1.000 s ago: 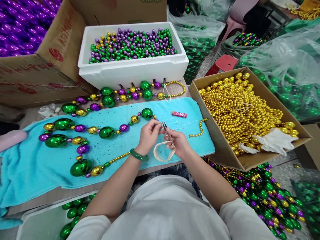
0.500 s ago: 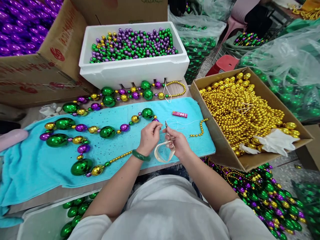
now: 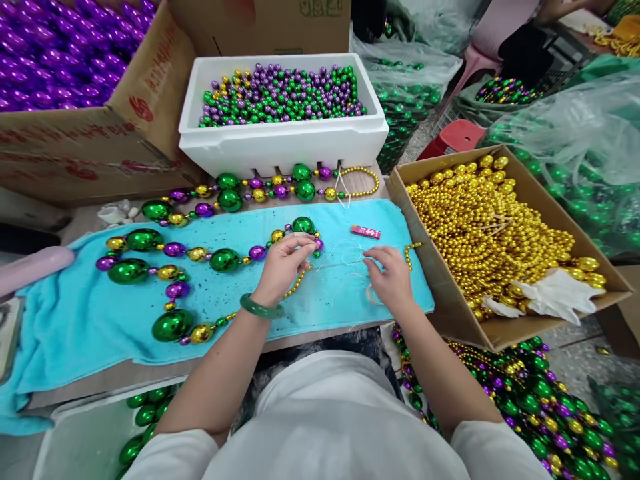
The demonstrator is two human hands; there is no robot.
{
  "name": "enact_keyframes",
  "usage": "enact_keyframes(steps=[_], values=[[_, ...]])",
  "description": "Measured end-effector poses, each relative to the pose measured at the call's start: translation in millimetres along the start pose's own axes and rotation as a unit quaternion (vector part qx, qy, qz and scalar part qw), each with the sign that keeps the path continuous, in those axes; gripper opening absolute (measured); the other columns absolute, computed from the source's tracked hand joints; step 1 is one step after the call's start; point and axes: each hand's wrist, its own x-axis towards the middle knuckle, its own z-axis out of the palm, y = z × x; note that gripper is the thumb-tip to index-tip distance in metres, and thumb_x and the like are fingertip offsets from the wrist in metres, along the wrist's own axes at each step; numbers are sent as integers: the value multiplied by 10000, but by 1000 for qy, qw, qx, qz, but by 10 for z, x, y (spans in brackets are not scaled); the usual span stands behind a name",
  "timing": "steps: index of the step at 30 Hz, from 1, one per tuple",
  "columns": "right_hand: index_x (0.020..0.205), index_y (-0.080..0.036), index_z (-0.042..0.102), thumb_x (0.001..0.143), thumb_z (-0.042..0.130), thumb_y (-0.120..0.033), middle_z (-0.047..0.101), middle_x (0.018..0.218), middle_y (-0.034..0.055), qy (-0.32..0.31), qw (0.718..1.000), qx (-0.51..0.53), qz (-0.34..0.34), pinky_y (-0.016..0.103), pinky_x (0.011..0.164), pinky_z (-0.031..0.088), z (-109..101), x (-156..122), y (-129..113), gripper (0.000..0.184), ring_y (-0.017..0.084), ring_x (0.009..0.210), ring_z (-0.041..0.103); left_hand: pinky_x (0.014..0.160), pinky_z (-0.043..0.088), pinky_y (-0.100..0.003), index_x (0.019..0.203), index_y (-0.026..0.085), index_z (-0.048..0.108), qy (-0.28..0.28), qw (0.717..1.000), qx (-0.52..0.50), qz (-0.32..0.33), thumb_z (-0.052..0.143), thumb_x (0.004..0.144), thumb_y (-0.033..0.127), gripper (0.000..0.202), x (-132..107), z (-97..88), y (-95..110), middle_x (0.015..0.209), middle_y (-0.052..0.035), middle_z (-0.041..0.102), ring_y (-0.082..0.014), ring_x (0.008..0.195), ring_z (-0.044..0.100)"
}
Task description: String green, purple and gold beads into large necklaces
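My left hand [image 3: 286,265], wearing a green bangle [image 3: 261,307], is closed with its fingertips pinched at the end of a bead necklace [image 3: 225,260]. Large green, purple and gold beads make up this strand, and a run of small gold beads shows beside the hand. Clear thread [image 3: 351,251] loops across the towel between my hands. The thread reaches the bent thumb and forefinger of my right hand [image 3: 390,277], which look closed on it. Partly hidden below that palm is a cream loop [image 3: 371,294]. A small pink packet [image 3: 365,232] lies beyond it.
The blue towel [image 3: 280,320] covers the table. A finished-looking bead strand [image 3: 230,200] lies behind it, before a white foam box [image 3: 285,143] of small beads. A carton [image 3: 440,300] of gold beads stands right, and a carton [image 3: 125,133] of purple beads left.
My hands have moved apart, left hand leftward and right hand rightward. The scissors seen in my right hand no longer show. The necklace's end has shifted, bringing its gold run beside my left hand.
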Motion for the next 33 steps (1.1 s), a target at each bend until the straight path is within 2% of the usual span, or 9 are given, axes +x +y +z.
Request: enact_keyframes(steps=[3, 5, 10, 13, 17, 23, 27, 30, 33], values=[[955, -232, 708, 888, 532, -296, 685, 961, 47, -72, 977, 199, -35, 328, 780, 490, 271, 184, -304, 198, 183, 835, 618, 398, 366, -203, 731, 161, 719, -2, 1000, 3, 5, 730, 703, 343, 185, -42, -42, 120, 1142, -82, 617, -16, 464, 494], [985, -223, 696, 865, 562, -267, 679, 933, 29, -114, 968, 220, -45, 303, 742, 490, 439, 311, -459, 185, 163, 790, 613, 400, 368, -200, 739, 161, 720, -1, 1000, 9, 14, 724, 714, 347, 188, -70, -77, 201, 1146, -78, 607, -10, 463, 489], [1017, -167, 693, 849, 475, -90, 636, 1108, 86, -130, 987, -38, -91, 311, 782, 466, 546, 524, -404, 285, 201, 934, 607, 402, 373, -196, 737, 172, 716, 31, 997, 30, 65, 721, 730, 324, 152, -107, -252, 370, 1106, -66, 617, -10, 471, 489], [1096, -191, 694, 868, 421, -71, 601, 1194, 101, -194, 957, -187, -107, 312, 756, 455, 464, 603, -190, 376, 228, 1006, 592, 399, 369, -190, 742, 183, 717, 48, 995, 31, 81, 719, 736, 310, 127, -101, -369, 406, 1076, -58, 630, -11, 470, 489], [1162, -224, 674, 920, 416, -142, 560, 1255, 101, -258, 920, -257, -146, 297, 739, 440, 451, 638, -41, 363, 230, 1055, 570, 397, 369, -188, 734, 183, 713, 66, 994, 20, 88, 727, 727, 309, 127, -91, -436, 389, 1064, -54, 633, -12, 472, 485], [1064, -173, 680, 940, 423, -196, 595, 1153, 117, -255, 916, -280, -132, 292, 707, 429, 454, 641, -25, 287, 214, 959, 594, 397, 367, -196, 723, 182, 716, 57, 994, 23, 89, 725, 732, 304, 123, -105, -459, 379, 1057, -57, 627, -12, 469, 479], [1010, -122, 692, 886, 444, -118, 620, 1119, 165, -125, 944, -304, -19, 325, 712, 433, 84, 759, 31, 277, 252, 950, 602, 400, 378, -202, 736, 188, 721, 48, 995, 26, 82, 720, 743, 324, 137, -92, -493, 368, 1068, -65, 628, -17, 472, 479], [926, -133, 713, 845, 512, -126, 649, 1079, 147, -4, 984, -174, 28, 340, 758, 449, -79, 815, -120, 217, 250, 956, 600, 393, 376, -200, 735, 184, 719, 39, 996, 25, 74, 721, 738, 329, 145, -69, -483, 343, 1073, -66, 631, -16, 471, 470], [836, -187, 725, 803, 617, -233, 679, 835, 47, -71, 988, 138, 8, 299, 674, 463, 111, 738, -488, 122, 174, 746, 604, 386, 367, -200, 735, 182, 719, 36, 997, 17, 73, 720, 735, 331, 149, -62, -442, 340, 1073, -69, 632, -13, 465, 461]])
